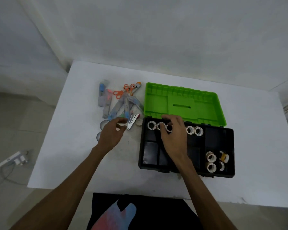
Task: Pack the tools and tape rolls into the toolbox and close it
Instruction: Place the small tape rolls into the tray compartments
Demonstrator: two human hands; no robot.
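**Tape rolls going in, tools still waiting**

The packing step is under way. The right hand (173,136) is over the black toolbox (186,170), its fingers (165,117) curled around a tape roll (160,126) in the back row, where four more rolls stand. Four others sit in the tray's 4 o'clock compartment; the remaining compartments look empty. The green lid (156,103) lies open at 12 o'clock. The left hand (111,135) reaches toward a small white tool (131,122) on the desk (256,122), fingers loosely apart, grasping nothing. Scissors (119,93) and packaged cutters (102,93) lie heaped at 10 o'clock. Next, I judge, that tool needs a pinch and a carry into an empty compartment.
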